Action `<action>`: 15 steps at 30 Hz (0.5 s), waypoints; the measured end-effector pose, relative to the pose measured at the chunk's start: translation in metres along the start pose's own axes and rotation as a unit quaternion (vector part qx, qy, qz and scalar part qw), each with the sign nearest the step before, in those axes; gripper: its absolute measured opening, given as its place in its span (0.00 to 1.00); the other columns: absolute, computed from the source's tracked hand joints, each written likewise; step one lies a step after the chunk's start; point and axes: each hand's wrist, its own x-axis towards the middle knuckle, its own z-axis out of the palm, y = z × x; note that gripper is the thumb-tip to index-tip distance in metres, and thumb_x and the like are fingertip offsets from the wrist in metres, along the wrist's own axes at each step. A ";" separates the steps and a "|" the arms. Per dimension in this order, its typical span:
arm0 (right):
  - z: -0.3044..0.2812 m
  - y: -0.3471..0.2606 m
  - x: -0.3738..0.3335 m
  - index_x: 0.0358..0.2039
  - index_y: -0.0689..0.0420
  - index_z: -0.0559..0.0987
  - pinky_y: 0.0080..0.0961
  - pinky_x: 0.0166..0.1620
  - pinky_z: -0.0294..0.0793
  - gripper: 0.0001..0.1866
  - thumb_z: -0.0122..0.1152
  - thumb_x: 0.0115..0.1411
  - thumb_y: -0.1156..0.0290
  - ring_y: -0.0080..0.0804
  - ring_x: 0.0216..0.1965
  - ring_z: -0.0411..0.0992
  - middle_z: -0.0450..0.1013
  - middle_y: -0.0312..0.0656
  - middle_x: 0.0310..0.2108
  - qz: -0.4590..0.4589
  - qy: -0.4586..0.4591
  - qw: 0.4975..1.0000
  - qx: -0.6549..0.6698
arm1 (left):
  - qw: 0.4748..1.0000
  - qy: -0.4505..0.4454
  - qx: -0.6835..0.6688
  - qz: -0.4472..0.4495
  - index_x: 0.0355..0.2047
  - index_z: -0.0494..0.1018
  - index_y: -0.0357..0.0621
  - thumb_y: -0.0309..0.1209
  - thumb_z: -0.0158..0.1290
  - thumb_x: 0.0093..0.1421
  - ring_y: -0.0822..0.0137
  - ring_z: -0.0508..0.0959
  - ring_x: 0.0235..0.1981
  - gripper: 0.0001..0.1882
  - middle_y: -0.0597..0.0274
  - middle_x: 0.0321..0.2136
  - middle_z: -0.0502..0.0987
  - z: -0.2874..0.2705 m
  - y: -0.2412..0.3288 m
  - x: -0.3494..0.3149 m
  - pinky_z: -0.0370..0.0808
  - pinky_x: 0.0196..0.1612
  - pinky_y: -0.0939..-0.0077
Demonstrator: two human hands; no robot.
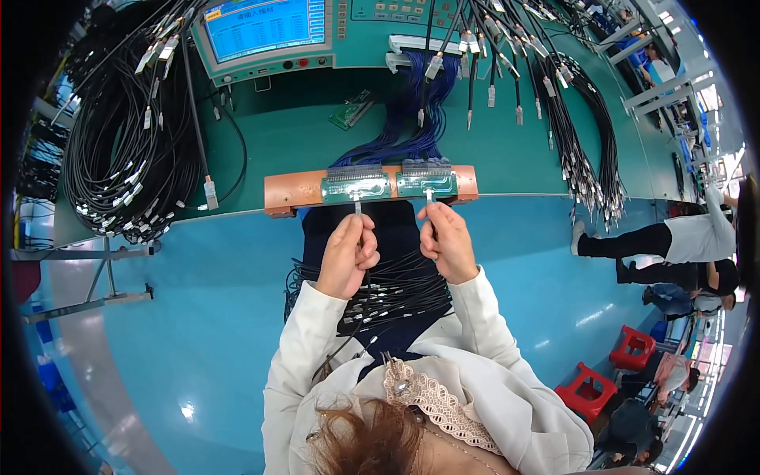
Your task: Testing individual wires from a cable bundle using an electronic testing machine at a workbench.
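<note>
My left hand (pixel 343 255) is closed in a pinch on a cable connector (pixel 357 207), whose metal tip meets the left green circuit board (pixel 336 187). Its black cable trails down toward my lap. Likewise pinched, my right hand (pixel 450 244) holds another cable connector (pixel 430 195) against the right green circuit board (pixel 412 184). Both boards are mounted side by side on an orange-brown block (pixel 289 190) at the table's front edge. Dark blue wires (pixel 396 119) run from the boards back to the tester. Whether either plug is fully seated I cannot tell.
A tester with a lit screen (pixel 265 28) stands at the back of the green table (pixel 293 119). A loose circuit board (pixel 352 111) lies before it. Black cable bundles (pixel 119 150) hang at left, others (pixel 586 150) at right. More cables (pixel 388 293) lie across my lap.
</note>
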 end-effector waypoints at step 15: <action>-0.001 -0.001 -0.001 0.32 0.59 0.68 0.13 0.13 0.48 0.13 0.42 0.67 0.63 0.14 0.09 0.47 0.59 0.33 0.10 0.008 -0.006 1.000 0.009 | 0.999 -0.001 -0.046 -0.012 0.35 0.63 0.44 0.36 0.33 0.69 0.80 0.50 0.13 0.12 0.70 0.14 0.59 -0.001 0.003 0.004 0.49 0.17 0.85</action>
